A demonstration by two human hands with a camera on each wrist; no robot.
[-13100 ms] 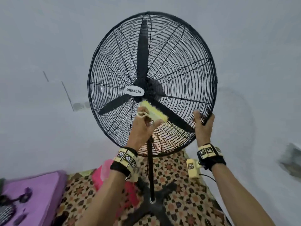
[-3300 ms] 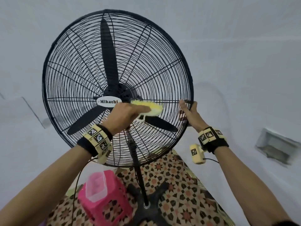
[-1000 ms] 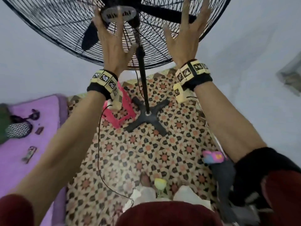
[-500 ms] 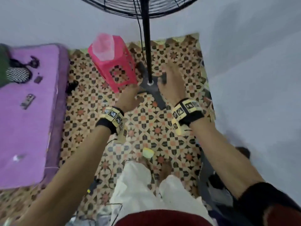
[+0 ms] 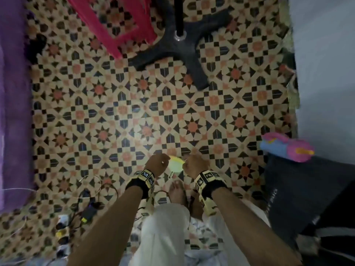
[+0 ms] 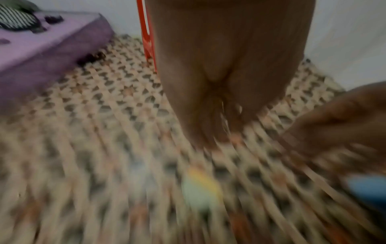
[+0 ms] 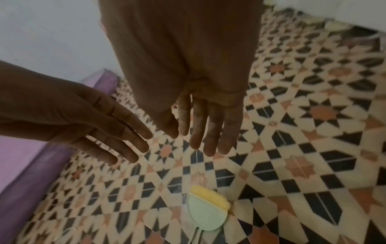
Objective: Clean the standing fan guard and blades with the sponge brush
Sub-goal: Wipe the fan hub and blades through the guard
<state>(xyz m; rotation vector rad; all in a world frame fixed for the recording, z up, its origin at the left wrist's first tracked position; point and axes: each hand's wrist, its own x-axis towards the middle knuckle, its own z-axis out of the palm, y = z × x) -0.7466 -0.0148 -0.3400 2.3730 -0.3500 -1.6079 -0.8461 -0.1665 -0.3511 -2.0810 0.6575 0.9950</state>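
1. Right wrist view: left hand (image 7: 69,122) and right hand (image 7: 200,107) hang with fingers straight and slightly apart, holding nothing.
2. Sponge brush (image 7: 206,209) lies on the patterned floor (image 7: 303,148), low centre, below both hands.
3. Head view: fan base (image 5: 178,45) sits at top centre; the left wrist view is probably too blurred to add anything.

Head view looking straight down from standing height at patterned floor (image 5: 134,112), both hands (image 5: 156,164) low in frame, fan base (image 5: 172,48) at top. Left wrist view low, close behind left hand (image 6: 219,66), facing forward along floor, heavily blurred. Right wrist view close behind right hand (image 7: 198,82), angled down. Shared by all three: sponge brush (image 7: 206,213) on floor below the hands
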